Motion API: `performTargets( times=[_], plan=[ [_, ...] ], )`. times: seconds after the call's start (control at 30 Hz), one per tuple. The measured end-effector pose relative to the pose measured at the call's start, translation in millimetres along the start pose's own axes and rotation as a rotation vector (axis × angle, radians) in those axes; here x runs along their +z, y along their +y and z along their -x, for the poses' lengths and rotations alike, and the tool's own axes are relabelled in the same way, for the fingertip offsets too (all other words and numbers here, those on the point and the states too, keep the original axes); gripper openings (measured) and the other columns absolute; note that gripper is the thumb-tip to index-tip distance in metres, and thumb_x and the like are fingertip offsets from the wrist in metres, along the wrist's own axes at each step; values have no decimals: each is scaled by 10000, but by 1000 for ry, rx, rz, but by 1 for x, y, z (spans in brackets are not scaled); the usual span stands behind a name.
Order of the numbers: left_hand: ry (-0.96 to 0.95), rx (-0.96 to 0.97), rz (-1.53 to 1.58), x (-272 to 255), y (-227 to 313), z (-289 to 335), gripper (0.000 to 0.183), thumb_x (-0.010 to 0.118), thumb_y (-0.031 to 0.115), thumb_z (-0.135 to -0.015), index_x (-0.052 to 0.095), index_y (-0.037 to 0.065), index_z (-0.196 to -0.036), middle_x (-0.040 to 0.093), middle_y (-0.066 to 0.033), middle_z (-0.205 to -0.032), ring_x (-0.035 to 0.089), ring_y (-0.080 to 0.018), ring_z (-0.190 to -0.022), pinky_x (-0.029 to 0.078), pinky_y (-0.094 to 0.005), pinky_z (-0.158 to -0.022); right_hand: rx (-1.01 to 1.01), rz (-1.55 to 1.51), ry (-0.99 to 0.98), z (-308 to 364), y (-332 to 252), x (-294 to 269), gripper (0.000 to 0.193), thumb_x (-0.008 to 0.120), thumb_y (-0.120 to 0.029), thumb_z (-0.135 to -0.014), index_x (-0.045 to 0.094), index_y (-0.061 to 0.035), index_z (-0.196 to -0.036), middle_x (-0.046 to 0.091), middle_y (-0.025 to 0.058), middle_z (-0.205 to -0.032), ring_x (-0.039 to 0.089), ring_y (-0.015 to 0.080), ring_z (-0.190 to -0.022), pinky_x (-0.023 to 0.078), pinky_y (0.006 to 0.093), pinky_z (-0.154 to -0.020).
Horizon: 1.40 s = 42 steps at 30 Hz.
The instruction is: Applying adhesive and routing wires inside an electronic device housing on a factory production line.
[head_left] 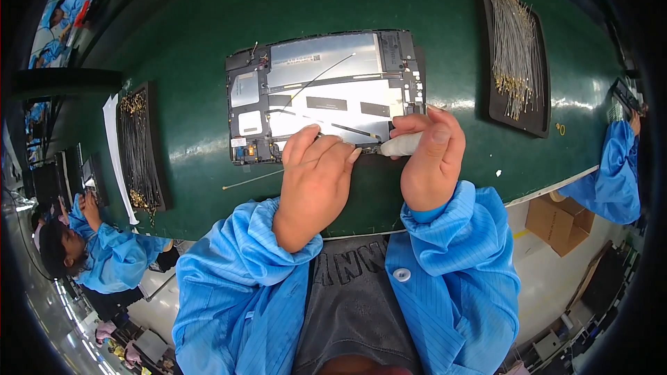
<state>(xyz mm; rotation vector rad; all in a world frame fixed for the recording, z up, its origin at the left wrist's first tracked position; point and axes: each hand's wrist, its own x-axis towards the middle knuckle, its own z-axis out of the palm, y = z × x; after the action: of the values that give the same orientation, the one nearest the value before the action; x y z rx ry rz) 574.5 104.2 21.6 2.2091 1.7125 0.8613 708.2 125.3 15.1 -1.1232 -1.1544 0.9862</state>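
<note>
An opened tablet-like device (326, 69) with a black frame and silver inner plates lies in front of me. My left hand (311, 184) rests at its near edge, fingers curled down and closed; what they pinch is hidden. A thin grey cable (253, 181) with a gold end comes out to the left from under this hand. My right hand (432, 163) grips a whitish tapered tool (404, 144), its tip at the device's near edge, close to my left fingertips. Another thin cable (323, 73) lies loosely across the plates, and a black cable (340, 126) runs over them.
On the right of the green table (445, 14) stands a black tray (497, 114) of grey cables. A second tray (164, 194) of black cables is at left beside a white strip (118, 160). Co-workers sit at left and right; a cardboard box (559, 226) is on the floor.
</note>
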Motion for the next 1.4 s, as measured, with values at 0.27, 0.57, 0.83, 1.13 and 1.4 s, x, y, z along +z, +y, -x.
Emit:
performTargets(
  times=[0.27, 0.57, 0.83, 1.13, 1.4],
  plan=[
    [16, 12, -26, -1, 1, -2, 92, 583, 49, -670, 563, 45, -760, 550, -74, -781, 473, -301, -839, 340, -385, -784, -99, -14, 17, 0, 6, 1, 264, 368, -207, -865, 382, 2, -1026, 562, 111, -816, 507, 125, -700, 420, 253, -644],
    [15, 38, -6, -1, 0, -2, 113, 591, 42, -656, 562, 47, -766, 545, -77, -791, 475, -302, -848, 342, -391, -783, -47, -26, 24, 0, 6, 0, 268, 370, -211, -863, 388, 4, -1022, 567, 107, -806, 511, 127, -682, 421, 252, -638],
    [15, 49, -13, -1, 0, -1, 121, 594, 45, -651, 562, 47, -768, 544, -78, -796, 477, -302, -848, 341, -396, -790, -108, 9, -11, 2, 10, -1, 252, 390, -192, -856, 386, 0, -1019, 570, 113, -805, 534, 144, -713, 424, 254, -653],
    [0, 56, -27, -1, -1, -2, 125, 594, 47, -652, 563, 48, -773, 544, -73, -800, 475, -301, -851, 341, -399, -791, -147, 25, -28, 2, 7, 1, 211, 417, -160, -843, 407, -6, -986, 569, 117, -793, 552, 165, -708, 434, 265, -643],
    [-53, 62, -82, -4, -3, 1, 169, 604, 63, -619, 558, 58, -782, 538, -65, -811, 472, -273, -874, 320, -388, -832, -506, 490, -377, -17, -22, 12, 112, 552, -187, -694, 544, -89, -748, 529, 61, -669, 523, 224, -624, 416, 330, -564]
  ],
)
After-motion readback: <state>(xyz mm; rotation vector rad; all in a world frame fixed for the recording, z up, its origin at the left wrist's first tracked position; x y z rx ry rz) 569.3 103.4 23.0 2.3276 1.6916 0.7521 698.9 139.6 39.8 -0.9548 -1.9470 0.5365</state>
